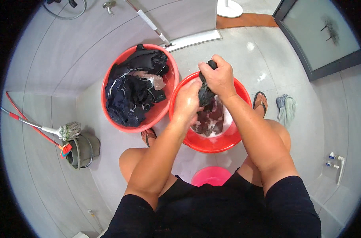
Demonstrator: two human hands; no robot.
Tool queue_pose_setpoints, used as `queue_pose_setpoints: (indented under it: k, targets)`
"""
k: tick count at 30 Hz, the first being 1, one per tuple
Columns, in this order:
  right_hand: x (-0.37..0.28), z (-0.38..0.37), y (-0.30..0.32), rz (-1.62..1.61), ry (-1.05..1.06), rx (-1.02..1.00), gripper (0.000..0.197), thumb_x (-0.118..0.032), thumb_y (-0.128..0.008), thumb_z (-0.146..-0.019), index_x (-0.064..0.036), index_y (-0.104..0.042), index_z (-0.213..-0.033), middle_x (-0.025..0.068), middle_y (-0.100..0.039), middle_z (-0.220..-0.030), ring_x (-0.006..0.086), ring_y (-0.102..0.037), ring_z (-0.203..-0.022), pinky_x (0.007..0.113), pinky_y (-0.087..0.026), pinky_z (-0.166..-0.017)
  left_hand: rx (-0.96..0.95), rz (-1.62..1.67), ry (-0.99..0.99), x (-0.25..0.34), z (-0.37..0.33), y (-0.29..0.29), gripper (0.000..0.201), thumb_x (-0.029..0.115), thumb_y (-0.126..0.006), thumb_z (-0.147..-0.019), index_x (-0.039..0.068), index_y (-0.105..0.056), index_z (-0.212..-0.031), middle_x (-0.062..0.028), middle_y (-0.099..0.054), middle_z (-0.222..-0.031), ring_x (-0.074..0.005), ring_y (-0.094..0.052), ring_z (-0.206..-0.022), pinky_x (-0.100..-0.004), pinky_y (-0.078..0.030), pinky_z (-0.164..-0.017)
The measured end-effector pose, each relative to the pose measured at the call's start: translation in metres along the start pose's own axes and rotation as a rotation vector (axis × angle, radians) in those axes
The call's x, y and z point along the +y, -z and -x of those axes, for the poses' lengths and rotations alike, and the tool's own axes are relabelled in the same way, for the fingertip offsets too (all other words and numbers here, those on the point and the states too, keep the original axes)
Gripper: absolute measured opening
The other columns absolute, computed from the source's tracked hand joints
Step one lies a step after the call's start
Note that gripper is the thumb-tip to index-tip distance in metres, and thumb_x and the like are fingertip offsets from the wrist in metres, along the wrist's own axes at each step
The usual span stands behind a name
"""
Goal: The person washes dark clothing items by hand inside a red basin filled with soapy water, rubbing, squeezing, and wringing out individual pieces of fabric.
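Note:
Over the red basin [214, 147] between my feet, a wet, dark cloth [206, 96] is bunched up in my hands. My right hand [220, 77] grips its top end in a fist, slightly above the rim. Lower down, my left hand [187, 100] presses round the same cloth from the left; part of its fingers is hidden. Beneath, brownish-dark wet fabric [212, 119] lies in the basin amid white suds. A larger coral-red basin [164, 113] stands to the left, heaped with dark clothes [127, 97] and a clear, crumpled plastic-looking piece [157, 82].
At left, a mop [70, 131] and an orange-and-blue brush [65, 150] lean by a grey bucket [89, 150]. A squeegee [148, 22] rests at the far wall. A pale cloth [286, 110] lies right of my foot. Something pink and round [212, 175] sits between my legs.

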State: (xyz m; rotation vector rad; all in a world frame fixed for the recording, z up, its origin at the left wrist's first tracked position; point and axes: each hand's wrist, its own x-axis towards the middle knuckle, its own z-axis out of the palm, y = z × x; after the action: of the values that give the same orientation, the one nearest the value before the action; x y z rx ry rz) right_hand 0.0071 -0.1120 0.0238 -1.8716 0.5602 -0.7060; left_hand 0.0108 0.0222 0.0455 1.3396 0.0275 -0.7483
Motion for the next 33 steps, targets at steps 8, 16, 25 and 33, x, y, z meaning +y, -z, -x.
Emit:
queue_pose_setpoints:
  k: [8,16,25,33]
  targets:
    - [-0.006,0.008,0.031,-0.228,-0.136,-0.362,0.045,-0.035,-0.08,-0.087,-0.0071,-0.051,-0.068,-0.0048,-0.045,-0.066,0.0066,-0.042,-0.065,0.027,-0.038,-0.057,-0.313,-0.608,0.185,0.033,0.015,0.039,0.03,0.026,-0.078,-0.089,0.0,-0.073,-0.103,-0.0059,-0.071,-0.096,-0.0147,-0.067,-0.085,-0.0298,-0.054,-0.082]
    - [-0.006,0.009,0.045,-0.212,-0.124,-0.564,0.049,-0.039,-0.087,-0.079,-0.004,-0.054,-0.087,0.0021,-0.055,-0.081,0.011,-0.05,-0.078,0.029,-0.046,-0.067,-0.382,-0.503,0.082,0.03,0.017,0.04,0.04,0.027,-0.079,-0.087,0.001,-0.068,-0.115,-0.006,-0.068,-0.108,-0.0134,-0.062,-0.093,-0.0296,-0.051,-0.084]
    - [0.003,0.006,0.036,-0.45,-0.092,-0.517,0.05,-0.035,-0.088,-0.077,-0.0027,-0.057,-0.1,0.0048,-0.062,-0.09,0.0138,-0.057,-0.085,0.031,-0.05,-0.076,-0.208,-0.303,-0.05,0.019,0.003,0.045,0.029,0.014,-0.064,-0.096,0.0,-0.068,-0.121,-0.001,-0.068,-0.091,-0.0093,-0.061,-0.075,-0.0261,-0.05,-0.065]
    - [-0.004,0.015,0.04,0.107,0.164,-0.57,0.041,-0.022,-0.073,-0.077,-0.0006,-0.059,-0.108,0.0235,-0.066,-0.103,0.0393,-0.066,-0.095,0.044,-0.052,-0.084,-0.12,-0.174,-0.2,0.033,0.008,0.043,0.042,0.003,-0.058,-0.095,0.003,-0.06,-0.137,-0.0065,-0.072,-0.105,-0.0084,-0.064,-0.077,-0.022,-0.05,-0.058]
